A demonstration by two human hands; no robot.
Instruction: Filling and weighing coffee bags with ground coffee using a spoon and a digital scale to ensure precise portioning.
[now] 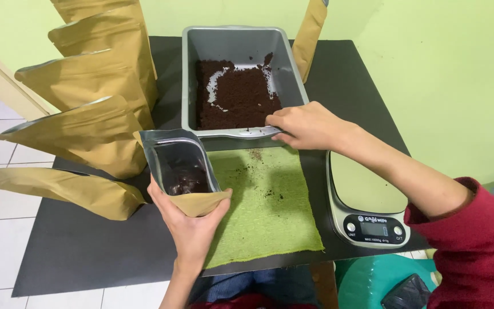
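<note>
Black table [87, 252] fills most of the view, set against a pale green wall [447, 74]; white floor tiles show at the left.

Row of gold stand-up pouches [87, 91], along the left side of the table from far to near. They are closed and lean over one another, and the nearest one lies almost flat. One more gold pouch [310, 34] stands at the far right corner of the pan.

Grey metal loaf pan [192, 74], far centre of the table. It holds a layer of dark brown ground material [235, 97], with bare patches of pan floor showing at the far left of the layer.

Green cloth [270, 200], near centre, just in front of the pan. Dark crumbs are scattered on it.

Kitchen scale [367, 200], right of the cloth, with a pale green platform and a display at its near edge. The platform is bare.

Open gold pouch [187, 171], left of the cloth, near the pan's near left corner. It has a silver lining and some dark material sits at the bottom.

Right hand [310, 126], red sleeve pushed up the forearm. The fingers are curled at the pan's near rim, gripping a metal utensil [253, 133] that lies along the rim.

Left hand [192, 223], wrapped around the lower part of the open pouch and holding it upright and tilted toward the camera.
</note>
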